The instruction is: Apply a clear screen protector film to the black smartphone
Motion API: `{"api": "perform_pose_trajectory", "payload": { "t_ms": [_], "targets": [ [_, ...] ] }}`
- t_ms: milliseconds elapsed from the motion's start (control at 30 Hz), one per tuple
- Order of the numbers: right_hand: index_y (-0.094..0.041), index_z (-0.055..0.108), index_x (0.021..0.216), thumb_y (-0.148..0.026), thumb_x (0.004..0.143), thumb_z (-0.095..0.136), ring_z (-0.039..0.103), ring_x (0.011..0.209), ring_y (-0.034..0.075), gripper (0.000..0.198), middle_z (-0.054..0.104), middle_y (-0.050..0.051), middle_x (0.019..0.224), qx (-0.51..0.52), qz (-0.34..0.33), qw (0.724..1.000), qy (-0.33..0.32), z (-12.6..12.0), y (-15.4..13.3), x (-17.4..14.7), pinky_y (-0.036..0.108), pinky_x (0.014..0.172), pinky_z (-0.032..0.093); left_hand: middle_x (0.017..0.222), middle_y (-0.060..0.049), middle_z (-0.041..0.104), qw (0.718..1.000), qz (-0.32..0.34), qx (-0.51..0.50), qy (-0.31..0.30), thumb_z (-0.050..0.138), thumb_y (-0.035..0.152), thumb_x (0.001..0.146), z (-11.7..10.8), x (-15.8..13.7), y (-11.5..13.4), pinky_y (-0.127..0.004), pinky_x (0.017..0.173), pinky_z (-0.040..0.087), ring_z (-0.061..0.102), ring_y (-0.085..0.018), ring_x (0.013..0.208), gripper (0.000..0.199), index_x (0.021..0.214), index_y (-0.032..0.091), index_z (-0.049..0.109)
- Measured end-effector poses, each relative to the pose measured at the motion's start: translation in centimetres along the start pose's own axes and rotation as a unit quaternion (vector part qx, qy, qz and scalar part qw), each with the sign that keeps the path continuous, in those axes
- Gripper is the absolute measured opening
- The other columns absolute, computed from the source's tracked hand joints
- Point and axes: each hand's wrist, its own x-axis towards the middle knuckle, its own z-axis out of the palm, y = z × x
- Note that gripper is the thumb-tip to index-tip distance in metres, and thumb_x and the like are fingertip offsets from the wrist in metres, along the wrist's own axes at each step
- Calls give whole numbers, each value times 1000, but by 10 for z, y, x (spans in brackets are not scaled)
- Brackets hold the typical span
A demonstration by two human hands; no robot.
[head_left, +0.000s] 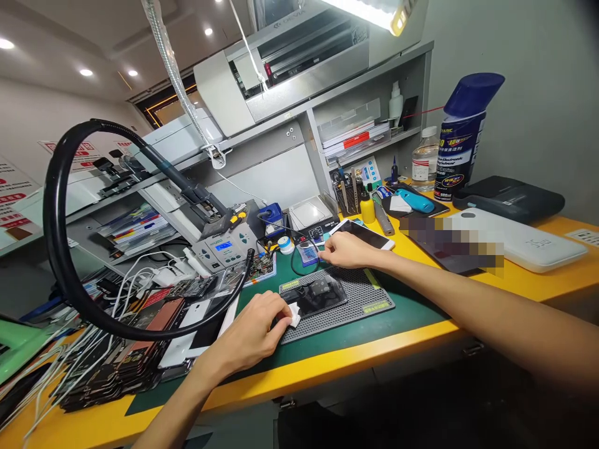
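Note:
A black phone screen [318,297], glossy with reflections, lies on a grey perforated mat [360,305]. My left hand [259,327] is at its near left end, thumb and fingers pinched on a crumpled white wipe [294,314]. My right hand [349,250] is closed with curled fingers beyond the mat's far edge; what is in its fingers, if anything, is hidden. Just behind that hand lies a white-framed phone [369,235], partly covered by it. A small blue container [307,254] stands beside its fingertips.
A soldering station [224,248] and a thick black hose [56,237] stand at the left, near stacked phone parts [121,355] and cables. To the right are a spray can [461,149], a yellow bottle [367,207] and a white power bank [524,240]. A green mat [346,340] covers the bench.

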Motion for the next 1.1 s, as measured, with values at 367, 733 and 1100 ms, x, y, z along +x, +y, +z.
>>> {"api": "perform_pose_trajectory", "payload": {
  "t_ms": [367, 733, 1100],
  "targets": [
    [-16, 60, 56, -37, 87, 56, 39, 54, 12, 38, 53, 1, 56, -11, -6, 1000, 4, 0, 0, -1, 27, 53, 23, 89, -4, 61, 990, 121, 61, 26, 49, 20, 95, 17, 65, 52, -34, 78, 43, 55, -19, 83, 12, 87, 20, 58],
    [-16, 64, 60, -39, 88, 58, 45, 57, 13, 37, 59, 3, 60, -12, 3, 1000, -1, -1, -2, -2, 27, 53, 23, 90, -5, 62, 995, 79, 63, 7, 46, 21, 97, 10, 40, 36, -36, 78, 42, 55, -21, 86, 15, 89, 21, 59],
    [-17, 72, 72, -41, 88, 55, 61, 70, 18, 34, 72, 9, 77, -34, 21, 999, -19, -7, -8, -7, 27, 55, 28, 90, -5, 63, 996, 89, 15, 4, 44, 24, 98, 18, 59, 46, -36, 76, 42, 53, -21, 83, 18, 88, 22, 59]
  ]
}}
